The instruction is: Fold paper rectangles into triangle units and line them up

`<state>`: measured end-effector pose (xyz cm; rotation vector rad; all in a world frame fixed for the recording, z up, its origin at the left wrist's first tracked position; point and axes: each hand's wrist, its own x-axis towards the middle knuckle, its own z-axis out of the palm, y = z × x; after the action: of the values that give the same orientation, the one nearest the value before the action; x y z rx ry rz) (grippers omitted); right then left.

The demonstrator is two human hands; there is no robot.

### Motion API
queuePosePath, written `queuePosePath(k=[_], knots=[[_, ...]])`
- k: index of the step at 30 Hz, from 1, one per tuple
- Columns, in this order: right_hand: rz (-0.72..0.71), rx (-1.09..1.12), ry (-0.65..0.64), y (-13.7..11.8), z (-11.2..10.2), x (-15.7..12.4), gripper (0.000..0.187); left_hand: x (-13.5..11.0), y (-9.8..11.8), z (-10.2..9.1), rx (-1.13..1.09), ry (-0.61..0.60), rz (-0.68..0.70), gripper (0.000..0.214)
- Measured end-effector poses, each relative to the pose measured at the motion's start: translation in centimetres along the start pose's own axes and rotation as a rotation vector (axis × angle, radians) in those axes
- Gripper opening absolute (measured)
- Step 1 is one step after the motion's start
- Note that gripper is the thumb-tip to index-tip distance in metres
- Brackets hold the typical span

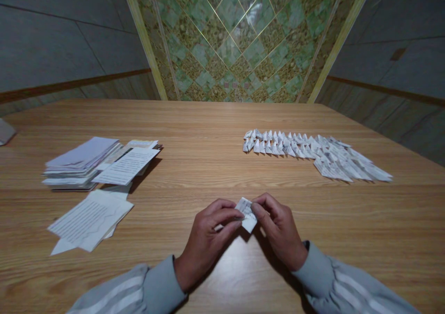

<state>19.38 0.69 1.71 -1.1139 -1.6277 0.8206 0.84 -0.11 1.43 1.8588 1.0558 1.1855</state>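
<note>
A small folded piece of printed paper (249, 221) is held between my two hands, just above the table near its front. My left hand (217, 226) pinches its left side with thumb and fingers. On the opposite side, my right hand (276, 226) grips the upper right edge between thumb and forefinger. The paper is tilted, one corner pointing up and one down. Fingertips cover parts of both sides, so some of the folds are hidden.
Rows of small folded paper pieces (285, 145) stand at the back right, with longer folded ones (333, 161) at their right end. To the left lie a stack of papers (81, 159) and loose printed sheets (92, 216) on the wooden table (194, 128). A tiled wall (231, 50) rises behind.
</note>
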Motion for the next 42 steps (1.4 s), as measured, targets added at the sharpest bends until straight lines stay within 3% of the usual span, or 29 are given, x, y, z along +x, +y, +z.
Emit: queuePosePath(k=[6,13,18,24,28,31,35,42], knots=[[-0.017,-0.049,-0.014,-0.2,0.0,0.0,0.023,0.2,0.0,-0.2,0.031,-0.079,0.039,0.009],[-0.006,-0.045,-0.02,0.0,0.0,0.1,0.023,0.3,-0.3,-0.4,0.105,-0.044,0.087,0.007],[-0.011,-0.061,-0.024,-0.2,0.0,0.1,0.023,0.6,0.4,-0.4,0.04,-0.063,-0.079,0.01],[-0.004,-0.036,-0.016,-0.3,0.1,-0.1,0.022,0.4,0.4,0.0,-0.274,-0.001,-0.323,0.012],[0.004,0.005,-0.025,-0.3,0.1,-0.1,0.022,0.5,0.3,0.2,-0.385,0.08,-0.336,0.011],[0.019,0.059,-0.005,0.0,0.2,-0.2,0.02,0.6,0.3,0.4,-0.499,0.162,-0.384,0.032],[0.048,0.12,0.011,0.2,0.4,-0.3,0.016,0.5,0.4,0.5,-0.53,0.11,-0.465,0.02],[0.081,0.088,-0.113,-0.1,0.4,-0.4,0.014,0.3,0.9,0.3,-0.438,0.104,-0.394,0.018]])
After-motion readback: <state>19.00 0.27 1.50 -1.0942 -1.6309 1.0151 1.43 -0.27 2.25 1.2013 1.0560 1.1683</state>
